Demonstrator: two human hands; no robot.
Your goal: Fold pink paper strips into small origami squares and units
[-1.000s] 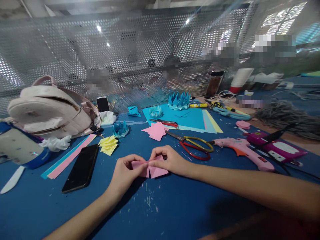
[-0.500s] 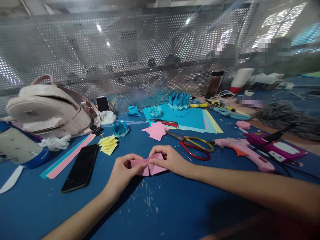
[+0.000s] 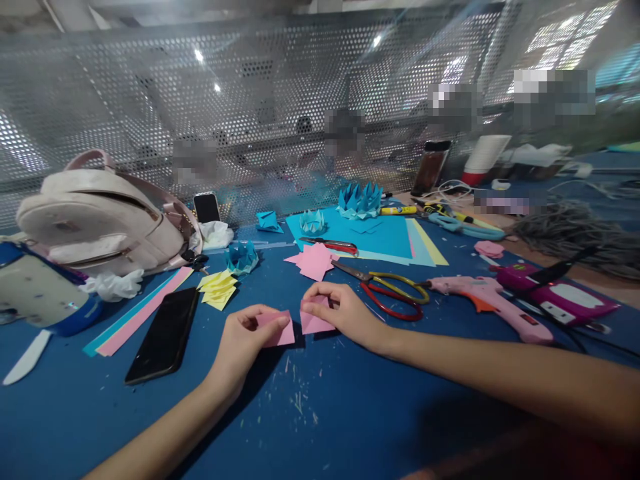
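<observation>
My left hand pinches one piece of pink paper between thumb and fingers. A second pink paper piece is gripped by my right hand, and a narrow gap separates the two. Just beyond them lies a pile of pink paper squares. Scissors with red and yellow handles rest past my right hand, beside a pink glue gun. Folded yellow papers and a black phone lie left of my left hand.
Behind are blue folded paper shapes, blue sheets and a red cutter knife. A beige backpack stands at left, paper strips before it. A purple power strip with cords sits at right; a perforated metal screen rises behind.
The single pink paper between my hands has come apart into two pieces, one in each hand. My hands have moved slightly apart.
</observation>
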